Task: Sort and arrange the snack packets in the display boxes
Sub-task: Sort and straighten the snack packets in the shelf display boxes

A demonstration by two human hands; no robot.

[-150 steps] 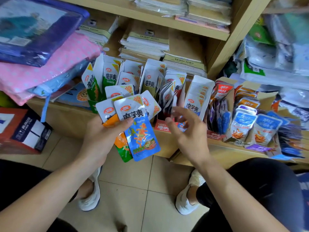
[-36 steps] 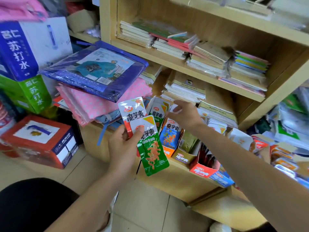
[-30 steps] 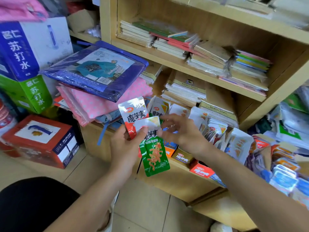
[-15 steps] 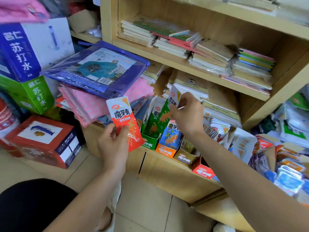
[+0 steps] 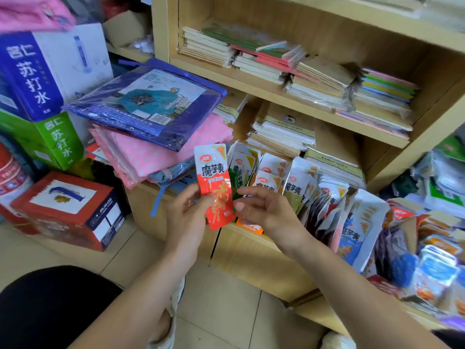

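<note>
Your left hand (image 5: pixel 187 215) pinches the red packet (image 5: pixel 215 187) by its lower half: thumb on the front, fingers behind. The packet is upright with a slight tilt, held in the air just in front of the left end of the display boxes (image 5: pixel 247 225).

The boxes sit along the front edge of the wooden ledge (image 5: pixel 251 258), and the standing packets (image 5: pixel 298 187) fill them toward the right. Those further right lean and crowd each other.

Room:
- Left: the pink dotted bundle (image 5: pixel 156 152) overhangs the ledge's left end, near the red packet's top corner. Tight there.
- Behind: stacks of notebooks (image 5: pixel 281 129) are close behind the packet tops.
- Below: bare floor tiles (image 5: pixel 221 311) lie between your knee and the ledge front. That's the open side.
- Far left: the red carton (image 5: pixel 68 207) is on the floor, well apart from your hands.

Your right hand (image 5: pixel 261 210) is at the same height as the left, palm turned left, fingers loosely spread and holding nothing. Its fingertips (image 5: pixel 238 205) are just beside the red packet's right edge. I can't tell if they touch it.
</note>
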